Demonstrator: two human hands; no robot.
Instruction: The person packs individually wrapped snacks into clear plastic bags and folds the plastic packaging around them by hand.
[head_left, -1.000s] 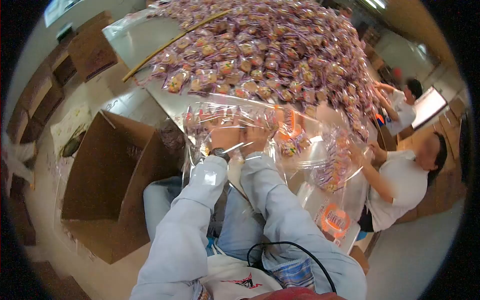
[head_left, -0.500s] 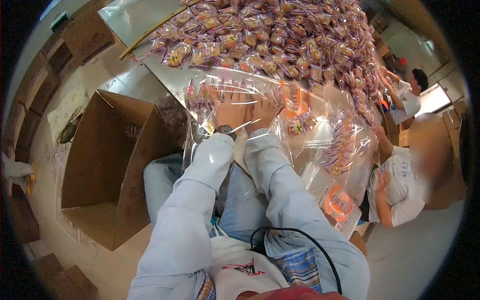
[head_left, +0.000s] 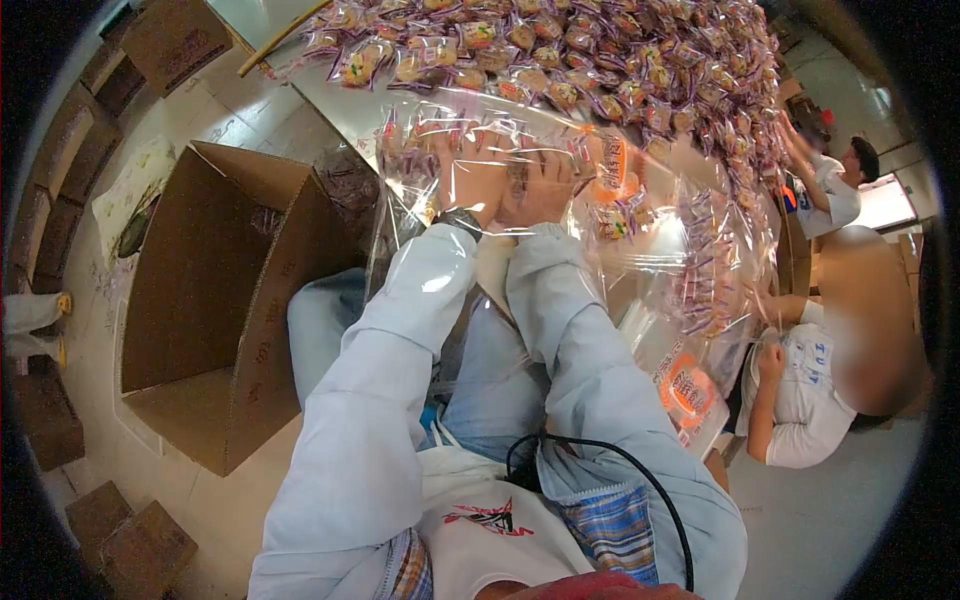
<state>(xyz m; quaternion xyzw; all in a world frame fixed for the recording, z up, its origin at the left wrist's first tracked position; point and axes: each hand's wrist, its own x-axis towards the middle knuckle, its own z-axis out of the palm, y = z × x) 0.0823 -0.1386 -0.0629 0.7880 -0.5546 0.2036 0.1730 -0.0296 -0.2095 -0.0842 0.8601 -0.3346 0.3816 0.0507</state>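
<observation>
Clear plastic covers both my hands; it looks like a large bag (head_left: 400,225) with glare across it. Under the film, my left hand (head_left: 472,175), a dark watch on its wrist, curls its fingers over a row of small wrapped pastries (head_left: 420,150). Close beside it, my right hand (head_left: 545,188) bends its fingers over the same row. Glare partly hides the fingertips. To the right, an orange printed label (head_left: 618,165) and another line of wrapped pastries (head_left: 705,265) show beneath clear plastic.
A large heap of wrapped pastries (head_left: 560,50) covers the table's far part. An open cardboard box (head_left: 200,300) stands at my left. Flat printed bags (head_left: 690,390) lie at the right. A co-worker (head_left: 800,390) sits at my right, another person (head_left: 835,195) farther back.
My hands stay over the row under the plastic, with little movement. The co-worker at right has brought a raised hand in towards the plastic. The view has shifted slightly.
</observation>
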